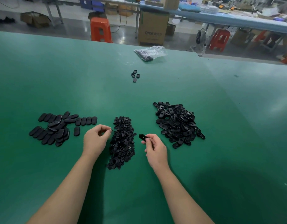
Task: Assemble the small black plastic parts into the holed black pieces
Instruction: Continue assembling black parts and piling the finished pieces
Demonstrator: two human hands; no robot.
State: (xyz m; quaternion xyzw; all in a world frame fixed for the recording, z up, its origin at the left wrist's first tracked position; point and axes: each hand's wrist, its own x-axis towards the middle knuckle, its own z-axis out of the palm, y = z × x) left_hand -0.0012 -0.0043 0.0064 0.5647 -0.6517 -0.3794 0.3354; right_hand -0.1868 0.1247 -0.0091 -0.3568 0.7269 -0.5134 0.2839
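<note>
Hard to make out: a tiny black part [111, 130] pinched at the fingertips of the left hand [95, 139], little more than a dark speck past the thumb and forefinger, shape unreadable. Also partly hidden: the oval piece [142, 136] in the right hand [154, 150], near end covered by the curled fingers, only the rounded far end showing, hole not visible. Both forearms cut off by the bottom edge of the frame. Background blurred along the top: orange stools [100, 29], a cardboard box [153, 28], long blue benches.

Left grip: pinching the small part, just beside the upper left edge of the middle heap. Right grip: closed round the oval piece, held just right of that heap, apart from it.

On the green table [42, 70], three dark groups across the centre of the frame. Centre: a long heap of small parts [121, 143], single shapes lost in the mass. Right of centre: a heap of holed pieces [177, 124], glossy ovals with openings. Left of centre: closed-looking ovals [58, 128], some in rows, some stacked. Above centre: four loose ovals [135, 76]; above those, a clear bag [150, 53] with dark contents, unclear.
</note>
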